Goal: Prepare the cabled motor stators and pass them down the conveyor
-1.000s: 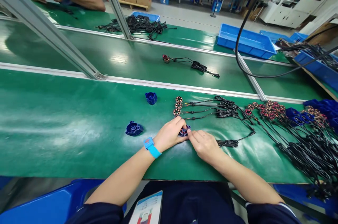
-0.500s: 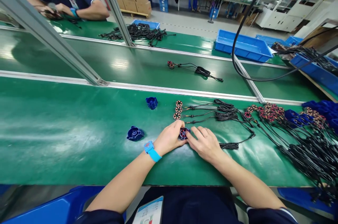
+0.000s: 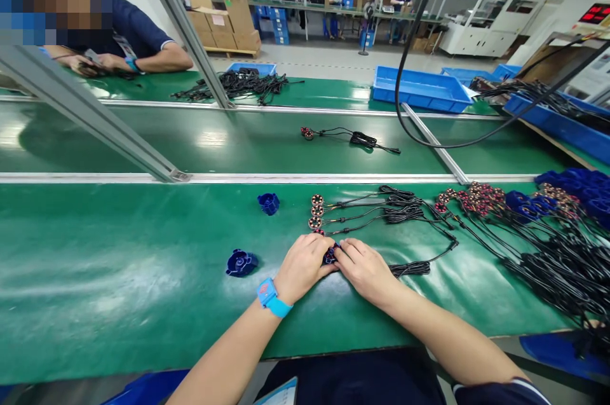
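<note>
Between my two hands sits a small dark-blue plastic housing [image 3: 330, 256] with a wound coil in it, mostly covered by fingers. My left hand [image 3: 302, 268], with a light-blue wrist strap [image 3: 272, 297], is closed around its left side. The fingers of my right hand [image 3: 365, 270] are bent and pressed together against its right side. A black bundled cable [image 3: 410, 269] runs out from beneath the right hand. Just beyond the hands lie several copper-wound coils [image 3: 315, 222] with black cables. To the left stand two empty blue housings, a nearer one [image 3: 241, 263] and a farther one [image 3: 268, 203].
A big heap of black cables [image 3: 548, 265] with coils and blue housings covers the right side. A metal rail [image 3: 267, 178] and slanting post [image 3: 109, 119] edge the bench. Beyond lie one coil with cable [image 3: 365, 140] and a blue tray [image 3: 419, 88]. A co-worker sits far left.
The view has tilted up a little, so the bench sits lower in the picture. Both hands stay on the blue housing; my right fingers have closed in and cover more of it.
</note>
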Motion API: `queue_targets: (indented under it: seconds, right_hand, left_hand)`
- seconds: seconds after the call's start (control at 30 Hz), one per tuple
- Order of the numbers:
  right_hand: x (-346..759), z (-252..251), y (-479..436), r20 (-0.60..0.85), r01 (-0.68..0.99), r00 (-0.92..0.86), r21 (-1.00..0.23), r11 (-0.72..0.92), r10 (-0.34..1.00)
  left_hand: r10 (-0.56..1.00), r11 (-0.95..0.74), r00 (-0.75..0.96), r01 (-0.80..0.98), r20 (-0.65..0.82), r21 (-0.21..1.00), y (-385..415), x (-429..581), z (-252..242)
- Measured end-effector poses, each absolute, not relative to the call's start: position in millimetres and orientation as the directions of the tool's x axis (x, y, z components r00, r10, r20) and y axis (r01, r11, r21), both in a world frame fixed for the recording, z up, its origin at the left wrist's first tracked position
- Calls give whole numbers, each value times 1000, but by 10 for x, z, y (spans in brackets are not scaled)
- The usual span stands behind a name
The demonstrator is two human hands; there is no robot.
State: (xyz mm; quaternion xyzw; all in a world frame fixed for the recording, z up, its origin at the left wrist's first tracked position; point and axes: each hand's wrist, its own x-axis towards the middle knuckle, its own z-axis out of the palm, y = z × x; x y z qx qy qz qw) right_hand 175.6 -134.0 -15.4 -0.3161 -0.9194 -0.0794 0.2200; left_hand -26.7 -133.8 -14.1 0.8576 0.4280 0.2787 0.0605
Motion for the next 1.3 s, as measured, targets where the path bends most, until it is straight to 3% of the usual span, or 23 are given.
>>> queue_targets:
  seconds: [0.37,0.6,0.8,1.1,1.17,1.3]
  right_hand:
    - [1758,-176,-1329,513,621,-656,-52,782,554]
    - [1842,-218,-1262,456,582,-510,-442,683,729]
    - [1850,-267,-1254,436,565,-484,-506,652,759]
    - [1850,-239,-1250,398,563,-494,-531,633,773]
    - [1851,-231,-1251,389,565,-489,-541,623,781]
    - [1859,-202,-1251,391,578,-499,-514,633,773]
  left_hand:
    - [678,-677,570,730,463,91,-1419,-176,-81]
    - [665,-645,628,756,405,-113,-1539,-19,-120]
    - [703,-613,560,790,439,-26,-1553,37,-162]
    - [755,-579,545,815,365,-19,-1539,88,-101]
    - [739,-616,548,785,392,63,-1504,20,-112]
    - [806,-572,416,730,421,374,-1388,-163,-140]
